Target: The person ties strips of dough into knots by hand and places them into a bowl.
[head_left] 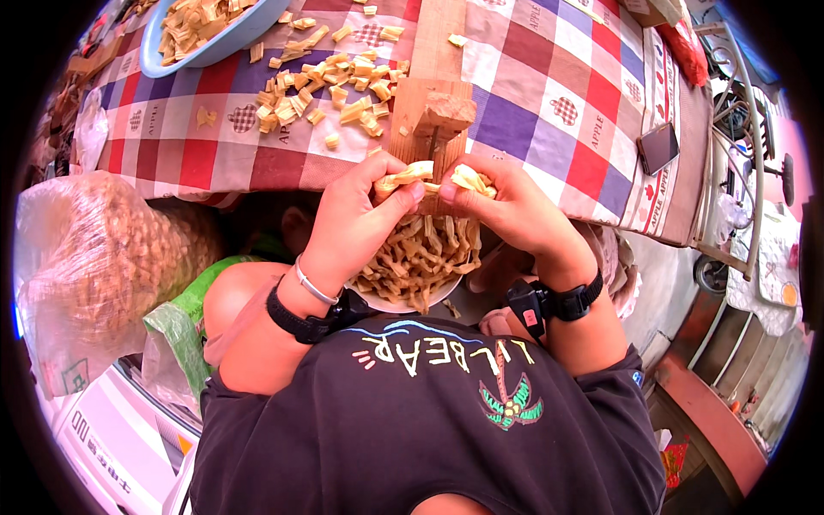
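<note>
My left hand [356,206] pinches a pale yellow folded strip [403,178] between thumb and fingers. Close beside it, my right hand [519,210] grips another pale yellow folded piece [473,181]. Whether the two pieces join between my fingertips I cannot tell. Both hands are in front of a wooden stand [446,112] with a thin upright metal part at the table's near edge. Below them, a white bowl [390,305] holds many brownish twisted strips [412,262]. Short pale yellow pieces [296,96] lie scattered on the checked tablecloth [515,120], left of the stand.
A light blue basin [210,56] with similar yellow pieces stands at the far left. A large clear bag [112,257] full of tan pieces sits at my left. A phone [658,148] lies near the table's right edge, beside a metal-framed cart [745,146].
</note>
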{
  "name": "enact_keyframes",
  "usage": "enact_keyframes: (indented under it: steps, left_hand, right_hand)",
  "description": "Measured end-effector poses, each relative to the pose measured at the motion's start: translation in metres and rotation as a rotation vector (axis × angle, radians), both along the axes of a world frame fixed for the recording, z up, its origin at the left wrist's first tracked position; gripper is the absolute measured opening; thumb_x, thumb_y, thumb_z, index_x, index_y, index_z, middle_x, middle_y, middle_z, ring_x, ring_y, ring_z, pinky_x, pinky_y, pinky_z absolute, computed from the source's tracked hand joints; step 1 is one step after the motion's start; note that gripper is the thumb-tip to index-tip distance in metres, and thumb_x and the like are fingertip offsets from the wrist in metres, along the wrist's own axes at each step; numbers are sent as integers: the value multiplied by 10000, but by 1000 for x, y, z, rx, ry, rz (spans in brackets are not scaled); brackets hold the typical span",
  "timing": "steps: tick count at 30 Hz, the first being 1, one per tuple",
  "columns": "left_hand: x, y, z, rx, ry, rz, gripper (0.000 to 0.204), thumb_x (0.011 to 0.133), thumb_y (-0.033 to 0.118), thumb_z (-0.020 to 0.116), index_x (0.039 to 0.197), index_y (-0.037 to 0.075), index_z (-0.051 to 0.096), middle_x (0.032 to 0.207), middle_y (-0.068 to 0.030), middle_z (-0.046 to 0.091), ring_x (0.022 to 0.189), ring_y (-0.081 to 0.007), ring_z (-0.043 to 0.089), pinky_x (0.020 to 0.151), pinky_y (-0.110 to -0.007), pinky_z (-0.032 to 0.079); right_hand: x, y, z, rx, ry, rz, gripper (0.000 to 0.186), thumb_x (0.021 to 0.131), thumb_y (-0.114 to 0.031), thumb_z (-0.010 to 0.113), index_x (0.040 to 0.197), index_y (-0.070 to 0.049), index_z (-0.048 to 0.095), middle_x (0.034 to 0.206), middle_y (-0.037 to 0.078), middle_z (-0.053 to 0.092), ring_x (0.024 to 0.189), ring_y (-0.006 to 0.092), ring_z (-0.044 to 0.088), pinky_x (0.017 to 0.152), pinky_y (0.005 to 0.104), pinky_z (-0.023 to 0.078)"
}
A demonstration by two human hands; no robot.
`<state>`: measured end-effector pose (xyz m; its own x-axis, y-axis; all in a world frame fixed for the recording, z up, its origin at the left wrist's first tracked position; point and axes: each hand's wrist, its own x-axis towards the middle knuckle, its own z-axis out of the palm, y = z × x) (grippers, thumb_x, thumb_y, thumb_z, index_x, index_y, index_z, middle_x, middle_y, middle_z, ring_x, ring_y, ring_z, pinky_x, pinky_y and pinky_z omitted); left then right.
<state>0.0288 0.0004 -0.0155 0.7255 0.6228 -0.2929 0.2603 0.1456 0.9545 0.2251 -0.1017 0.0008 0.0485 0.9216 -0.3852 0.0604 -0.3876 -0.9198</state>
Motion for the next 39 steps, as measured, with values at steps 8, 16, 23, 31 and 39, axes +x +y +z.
enact_keyframes:
  steps: [8,16,23,31,39]
  left_hand:
    - [4,7,-4,159,78,62,187,940,145,718,1061,12,669,849,29,623,811,-46,544,736,-222,457]
    - [11,5,-15,264,100,96,200,924,122,707,1096,23,677,846,12,655,790,-51,551,717,-240,468]
    - [14,5,-30,612,127,124,192,896,117,700,1054,15,661,877,-162,679,781,-266,681,714,-329,521]
    - [-7,7,-5,595,63,227,187,904,115,707,1046,-3,675,897,-98,609,720,-217,577,644,-330,469]
    - [-8,3,11,394,-243,8,146,942,132,692,1015,12,735,847,-25,575,723,-101,499,656,-242,404]
  right_hand:
    - [4,4,-11,50,-61,-33,207,954,-172,658,1093,-18,656,906,-7,652,853,65,569,761,259,482]
    - [1,8,-19,-2,-129,-130,310,906,-178,671,1139,26,649,885,82,696,827,102,617,754,298,515]
    - [-13,8,-31,226,-595,-119,292,899,-192,688,1103,17,669,833,118,687,777,143,644,720,315,522]
    - [-16,-18,11,54,-205,104,284,932,-239,742,1072,7,720,861,39,688,847,71,600,767,257,497]
    - [-20,-19,2,85,60,-105,261,1002,-132,602,1207,21,652,1005,58,730,963,113,654,874,284,521]
